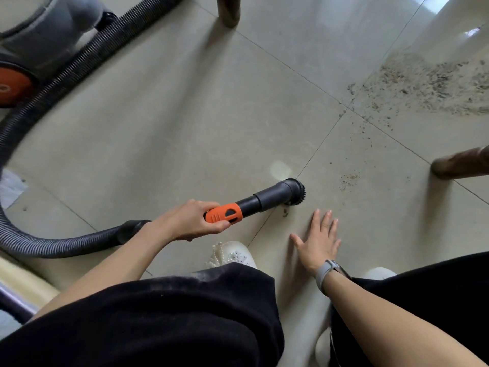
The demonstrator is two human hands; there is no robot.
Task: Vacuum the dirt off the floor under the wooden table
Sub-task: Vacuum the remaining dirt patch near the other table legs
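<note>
Standing at the far left, the grey vacuum body [45, 30] with its orange wheel [12, 87] rests on the tiled floor [185, 115]. The ribbed black hose [87, 62] runs from the upper edge past the body, curves down the left side and returns along the floor to the handle.

The left hand [193, 221] grips the orange handle collar [225, 216], fingers and thumb curled round it. Ahead of the collar, the black tube ends in the round brush nozzle [293, 190], which sits on a grout line with its bristles against the tile. A few crumbs lie just below the nozzle.

A white shoe [230, 254] with a bead trim shows between the two arms, above the black garment [158, 313].

The right hand [318, 241] lies flat with fingers straight and spread, holding nothing; contact with the tile cannot be confirmed. A grey wristband [326, 272] sits on that wrist.

A small dirt patch [349, 180] lies to the right of the nozzle, apart from it. The main dirt [428, 83] is spread at upper right, well apart from the nozzle. One wooden table leg [229, 10] stands at top centre, and another [460, 162] enters from the right edge.
</note>
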